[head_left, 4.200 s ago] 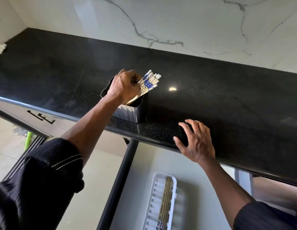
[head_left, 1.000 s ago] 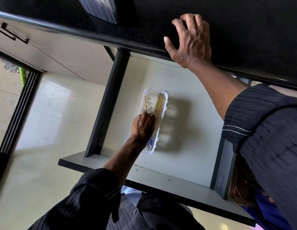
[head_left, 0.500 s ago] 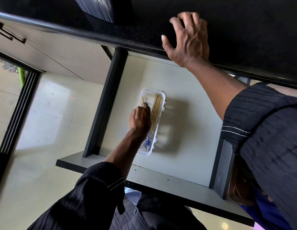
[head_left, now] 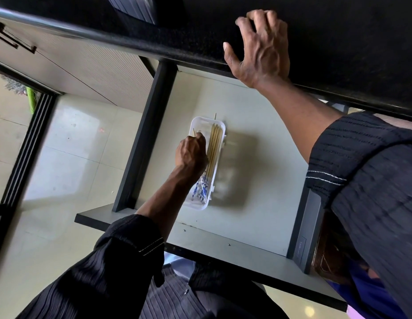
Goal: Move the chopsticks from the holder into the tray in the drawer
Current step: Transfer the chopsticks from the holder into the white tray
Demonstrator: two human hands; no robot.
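Observation:
A white slotted tray lies on the pale floor of the open drawer. Several bamboo chopsticks with blue-and-white handles lie lengthwise along its right side. My left hand hovers over the tray's left half, fist closed on a chopstick whose thin tip pokes out past the knuckles. My right hand rests flat on the black counter edge, fingers spread, holding nothing. The bottom of the ribbed holder shows at the top of the view.
Dark drawer side rails run left and right of the drawer floor. A cabinet front with a black handle is at the upper left. Tiled floor lies below, left of the drawer.
My left hand took chopsticks from the holder and came down into the drawer; over the last second it slid slightly toward the tray's far end. My right hand stayed on the counter.

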